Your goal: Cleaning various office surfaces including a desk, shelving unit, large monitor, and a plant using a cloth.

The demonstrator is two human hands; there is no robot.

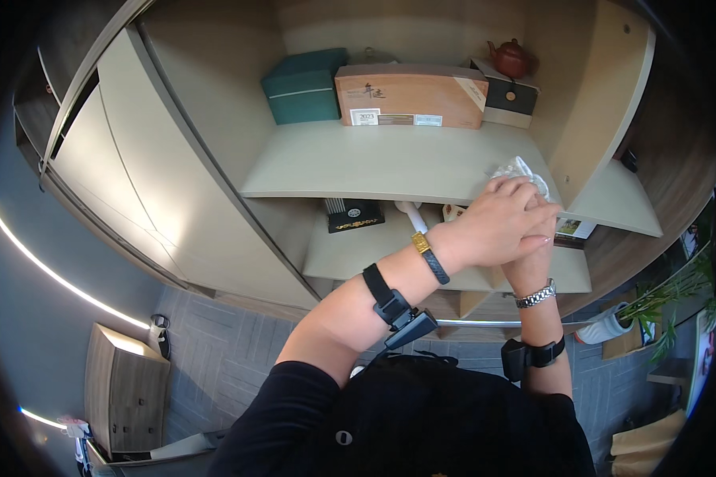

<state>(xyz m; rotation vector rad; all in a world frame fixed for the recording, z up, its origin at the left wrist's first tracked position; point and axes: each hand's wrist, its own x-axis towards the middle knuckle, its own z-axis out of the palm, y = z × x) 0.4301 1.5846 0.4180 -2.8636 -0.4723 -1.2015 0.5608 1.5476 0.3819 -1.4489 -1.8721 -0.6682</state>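
My left hand (498,223) reaches across to the right and lies over my right hand (528,259), covering most of its fingers. At the left fingertips is a crumpled piece of shiny, see-through plastic film (520,170). Which hand grips the film cannot be made out. Both hands are at the front edge of the upper cabinet shelf (370,161), near its right end. A dark bracelet with a gold clasp (420,241) circles my left wrist. On my right wrist sits a silver metal-link band (536,295).
A green box (304,86), a long wooden box (411,98) and a dark box (511,98) stand at the shelf's back. A reddish-brown teapot (513,58) rests on the dark box. Below, a lower shelf (358,256) holds a black box (356,217). A sliding door (149,173) stands left; a potted plant (605,325) right.
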